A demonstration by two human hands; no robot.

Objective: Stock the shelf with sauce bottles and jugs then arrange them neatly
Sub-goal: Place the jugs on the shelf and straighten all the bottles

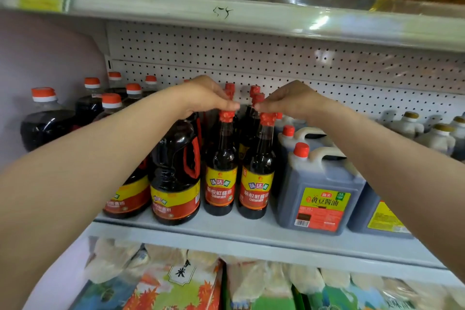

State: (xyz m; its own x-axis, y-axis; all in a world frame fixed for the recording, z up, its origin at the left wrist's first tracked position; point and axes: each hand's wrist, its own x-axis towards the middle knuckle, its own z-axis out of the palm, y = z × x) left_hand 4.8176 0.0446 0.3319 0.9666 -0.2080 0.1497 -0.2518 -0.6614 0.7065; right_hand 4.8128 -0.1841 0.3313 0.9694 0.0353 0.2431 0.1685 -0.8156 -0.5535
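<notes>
Shelf (251, 230) carries sauce stock. Square jug (319, 191) stands just right of two front bottles. Left hand (208, 98) pinches left bottle (221, 171) at its cap; right hand (289, 103) pinches right bottle (256, 176) likewise.

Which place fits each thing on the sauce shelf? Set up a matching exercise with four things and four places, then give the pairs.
Things
1. left hand
2. right hand
3. grey square jug
4. round jugs with orange caps

Places
A. far left of the shelf
B. on the cap of the right front bottle
C. right of the two front bottles
D. on the cap of the left front bottle

Pairs: 1-D, 2-B, 3-C, 4-A
</notes>
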